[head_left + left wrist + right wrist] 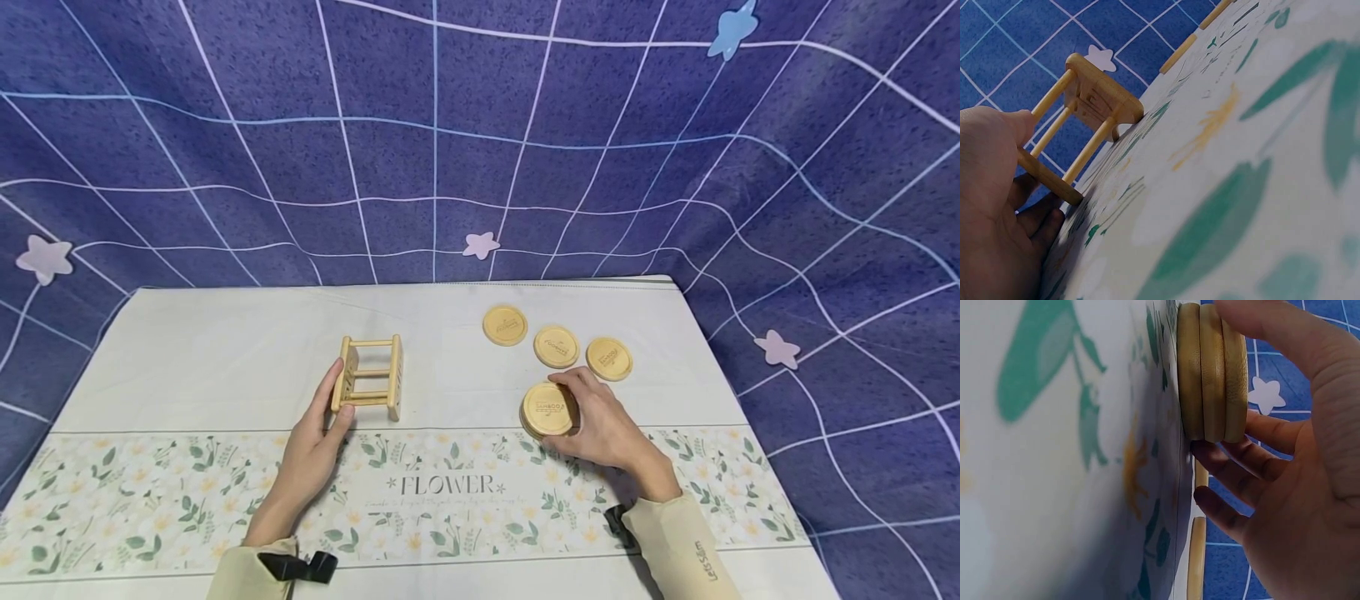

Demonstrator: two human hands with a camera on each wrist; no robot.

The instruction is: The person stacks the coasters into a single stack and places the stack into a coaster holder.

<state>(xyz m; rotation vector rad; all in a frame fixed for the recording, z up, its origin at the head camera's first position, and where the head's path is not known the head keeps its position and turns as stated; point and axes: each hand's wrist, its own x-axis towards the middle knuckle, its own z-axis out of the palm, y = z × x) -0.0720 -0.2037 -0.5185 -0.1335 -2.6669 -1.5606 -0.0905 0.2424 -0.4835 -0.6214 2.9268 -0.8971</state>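
Observation:
On the left of the table stands a small wooden coaster holder (371,375), two side panels joined by round rods. My left hand (315,446) grips its left panel between thumb and fingers; in the left wrist view the holder (1104,94) shows its slotted far panel. To the right, my right hand (607,425) holds a stack of round wooden coasters (547,408) by its edge. The right wrist view shows three coasters (1213,375) in this stack, with the thumb on one side and fingers on the other.
Behind the stack, three single coasters lie flat: one at the left (505,325), a middle coaster (557,346) and a right coaster (609,358). A white cloth with a floral band (187,500) covers the table. A blue gridded curtain (390,167) hangs behind and at both sides.

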